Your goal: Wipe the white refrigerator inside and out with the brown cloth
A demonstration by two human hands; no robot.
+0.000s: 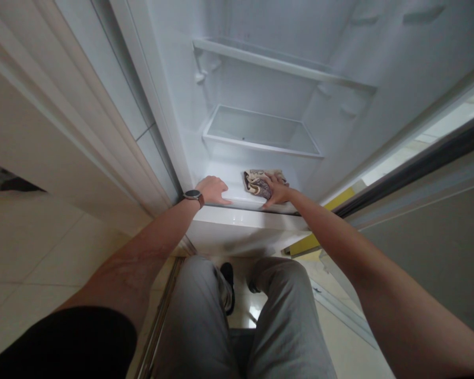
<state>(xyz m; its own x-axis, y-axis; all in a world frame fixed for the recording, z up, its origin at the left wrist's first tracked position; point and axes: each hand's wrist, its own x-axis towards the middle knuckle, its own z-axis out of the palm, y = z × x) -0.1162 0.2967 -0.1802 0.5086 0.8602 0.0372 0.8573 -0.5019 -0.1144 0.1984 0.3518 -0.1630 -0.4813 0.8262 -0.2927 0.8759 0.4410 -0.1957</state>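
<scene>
A folded, patterned cloth (256,182) in beige and brown lies on the white floor of the fridge (233,176). My right hand (277,190) grips it from the right, fingers over its top and the thumb toward the front edge. Farther left, my left hand (212,190) rests at the front left corner of the fridge floor, its fingers apart and nothing in them. A watch with a brown strap is on that wrist.
Above the cloth sits a glass shelf (260,129) with a white frame, and a higher shelf (284,62) spans the fridge. The fridge door (426,216) stands open on the right. A yellow object (304,245) shows beneath it. My knees are below the fridge's front edge.
</scene>
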